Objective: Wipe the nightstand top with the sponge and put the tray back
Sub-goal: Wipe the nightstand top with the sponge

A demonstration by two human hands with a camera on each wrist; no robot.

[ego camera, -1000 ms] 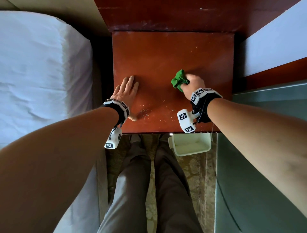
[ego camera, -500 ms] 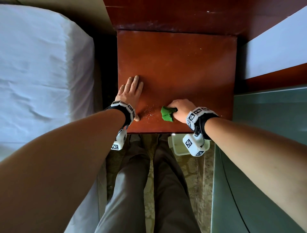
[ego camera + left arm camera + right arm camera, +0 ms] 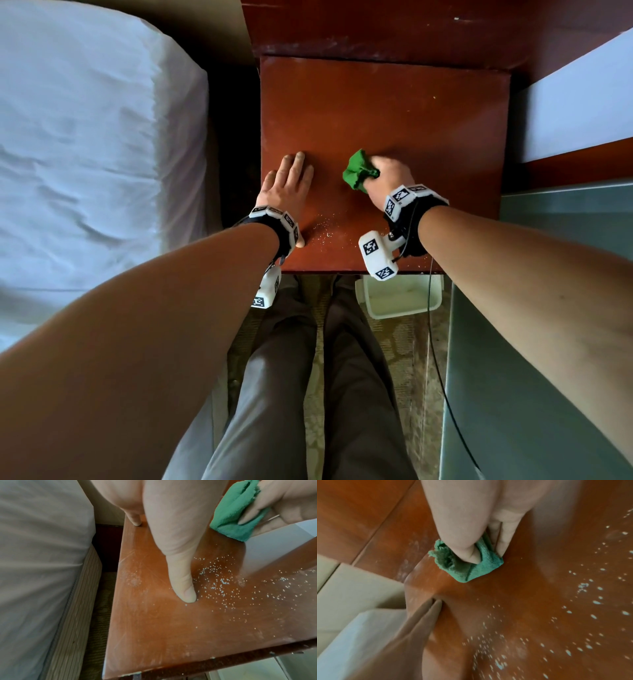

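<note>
From the head view, a red-brown surface [image 3: 383, 113] is seen between a bed [image 3: 85, 137] and the tray [image 3: 399, 299] on the floor below its front edge. In the left wrist view, crumbs [image 3: 221, 582] could be swept off that edge. The left hand [image 3: 173, 524] is laid flat. In the right wrist view, the sponge [image 3: 467, 566] is pinched by the right hand [image 3: 471, 527] mid-surface.

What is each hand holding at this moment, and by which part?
The right hand grips the green sponge by its bunched-up end, thumb and fingers pinching it. The left hand holds nothing; it rests flat on the nightstand top.
</note>
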